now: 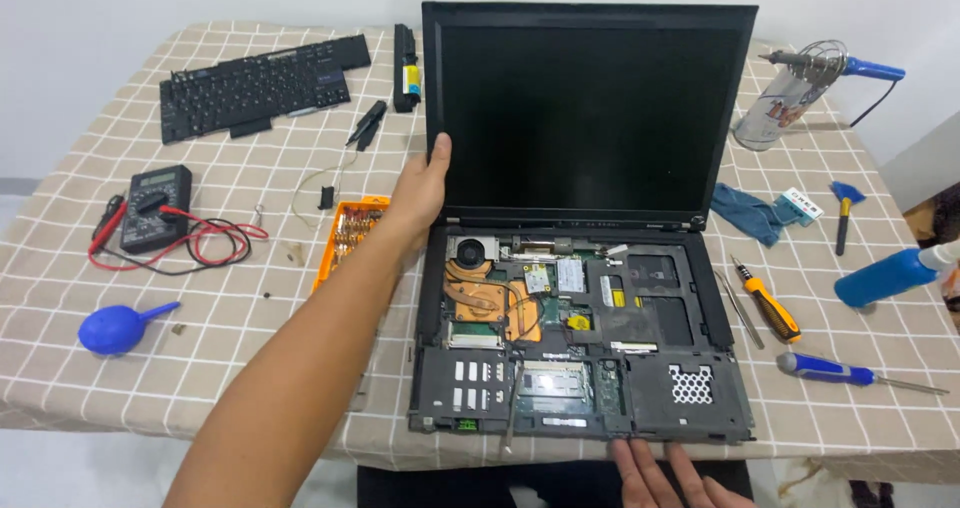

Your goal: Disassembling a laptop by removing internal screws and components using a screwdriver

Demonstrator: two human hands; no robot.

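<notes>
Two hands are on the opened laptop [585, 268]: my left hand [420, 193] wraps loosely around the left edge of its upright screen [590, 108], thumb in front. My right hand [660, 473] lies flat, fingers spread, touching the base's front edge, I think. Just left of my wrist, an orange tray [348, 233] holds screwdriver bits. Beyond lies the detached keyboard [260, 83].
</notes>
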